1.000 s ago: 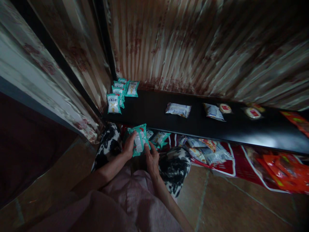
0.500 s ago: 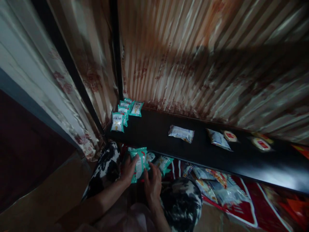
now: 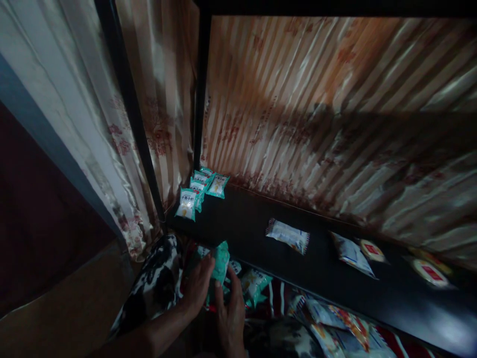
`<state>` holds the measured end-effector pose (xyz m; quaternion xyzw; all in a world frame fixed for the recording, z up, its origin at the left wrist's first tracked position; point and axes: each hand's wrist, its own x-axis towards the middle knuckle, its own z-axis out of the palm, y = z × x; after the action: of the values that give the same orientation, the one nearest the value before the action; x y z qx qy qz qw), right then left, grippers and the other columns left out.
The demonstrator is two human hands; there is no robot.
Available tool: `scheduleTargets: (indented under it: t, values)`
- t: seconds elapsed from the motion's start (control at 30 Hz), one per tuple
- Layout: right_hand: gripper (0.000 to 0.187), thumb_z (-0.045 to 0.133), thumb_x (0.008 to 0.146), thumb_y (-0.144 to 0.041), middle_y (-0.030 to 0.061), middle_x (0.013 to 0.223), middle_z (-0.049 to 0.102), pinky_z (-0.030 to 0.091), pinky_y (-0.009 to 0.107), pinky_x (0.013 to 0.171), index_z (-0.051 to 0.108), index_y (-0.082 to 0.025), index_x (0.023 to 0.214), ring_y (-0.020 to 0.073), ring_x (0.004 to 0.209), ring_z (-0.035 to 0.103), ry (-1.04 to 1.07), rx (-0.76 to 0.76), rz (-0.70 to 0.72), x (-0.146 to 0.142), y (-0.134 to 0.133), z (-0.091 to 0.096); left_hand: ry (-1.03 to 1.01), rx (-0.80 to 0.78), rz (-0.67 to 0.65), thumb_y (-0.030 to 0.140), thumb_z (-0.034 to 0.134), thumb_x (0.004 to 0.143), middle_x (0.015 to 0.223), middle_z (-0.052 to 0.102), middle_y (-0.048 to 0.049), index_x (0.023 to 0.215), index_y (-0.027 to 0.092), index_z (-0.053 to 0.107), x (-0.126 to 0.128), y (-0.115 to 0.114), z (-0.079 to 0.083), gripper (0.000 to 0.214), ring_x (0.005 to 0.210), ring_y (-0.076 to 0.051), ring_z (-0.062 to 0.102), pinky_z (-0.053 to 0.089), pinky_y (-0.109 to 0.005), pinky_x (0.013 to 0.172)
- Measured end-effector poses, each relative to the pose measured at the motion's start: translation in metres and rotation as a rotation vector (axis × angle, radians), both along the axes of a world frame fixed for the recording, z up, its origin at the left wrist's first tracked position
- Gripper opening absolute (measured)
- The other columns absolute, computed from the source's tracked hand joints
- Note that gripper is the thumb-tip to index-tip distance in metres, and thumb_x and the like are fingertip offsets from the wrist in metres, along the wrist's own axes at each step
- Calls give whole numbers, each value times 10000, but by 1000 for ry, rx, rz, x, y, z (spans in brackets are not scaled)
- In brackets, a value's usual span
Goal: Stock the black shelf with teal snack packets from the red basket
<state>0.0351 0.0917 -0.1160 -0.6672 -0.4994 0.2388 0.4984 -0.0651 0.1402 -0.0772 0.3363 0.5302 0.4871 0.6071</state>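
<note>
Above the lower level, a teal snack bag [image 3: 221,260] stands tilted between my two hands, its printed front turned out of sight. My left hand [image 3: 199,286] grips its left side, the fingers laid along the wrapper. On the lower right, my right hand [image 3: 231,311] holds it with thumb and fingers. Just beyond my right fingers lies another teal-and-white snack bag [image 3: 255,284], with more of the same kind partly hidden under my hands. A group of several matching bags [image 3: 187,203] rests at the left end of the black shelf [image 3: 238,214].
Along the shelf lie a white-and-blue packet [image 3: 287,235], a second one [image 3: 352,253] and round wrapped snacks [image 3: 432,272]. Below the shelf edge are mixed packets [image 3: 335,318] on red packaging. Black posts [image 3: 201,89] and a pleated curtain [image 3: 268,109] bound the shelf.
The bag in my hands has turned from lying broad side up to a more upright, narrower view. My head view has shifted, so the shelf sits lower in the picture.
</note>
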Motion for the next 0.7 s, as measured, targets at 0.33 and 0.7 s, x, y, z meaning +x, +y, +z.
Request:
scheduleTargets:
  t: [0.33,0.7]
  values:
    - [581,657,701,-500,119,1057,687,518,367,838,590,-130,1144,281,985,637,306,-171,23,1,31,18,205,156,37,398,618,698,1131,649,-85,1016,238,668,-7,14,5,359,1113,-261,549,394,-385,986]
    - [705,652,691,-549,115,1115,671,522,369,837,534,-125,1241,282,1023,623,512,-251,130,11,77,53,64,13,-54,464,705,647,1228,608,-100,1094,214,628,-17,49,-1,518,1211,-292,493,364,-377,1023]
